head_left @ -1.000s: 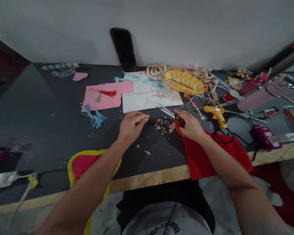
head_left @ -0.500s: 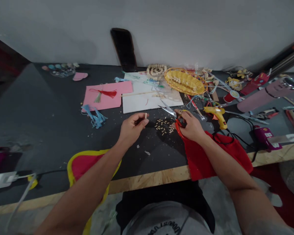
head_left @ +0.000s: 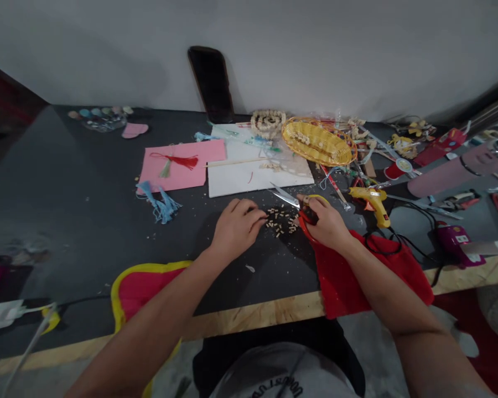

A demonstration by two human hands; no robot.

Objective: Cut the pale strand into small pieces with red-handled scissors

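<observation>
My right hand [head_left: 327, 222] holds a pair of scissors [head_left: 288, 197] with red handles. Their blades point to the left, slightly apart, over the dark tabletop. On the left side of a loose pile of small pale cut pieces [head_left: 279, 223], my left hand [head_left: 239, 228] has thumb and fingers pinched together at the pile's edge. What those fingers hold, if anything, is hidden. Just behind both hands lies a white board [head_left: 232, 181] with a thin pale stick [head_left: 236, 162] across it. Under my right wrist is a red cloth [head_left: 344, 282].
A yellow woven basket [head_left: 323, 146] stands at the back, beside a beaded coil [head_left: 268, 121]. To the right are a yellow glue gun [head_left: 371, 202], its cable and a pink bottle [head_left: 440, 176]. Left of the board, tassels lie around pink paper [head_left: 207, 152]. A phone [head_left: 211, 83] leans on the wall.
My left hand has moved right to the pile's edge; the short pale stick that stood between its fingertips no longer shows. My right hand keeps the scissors in nearly the same place.
</observation>
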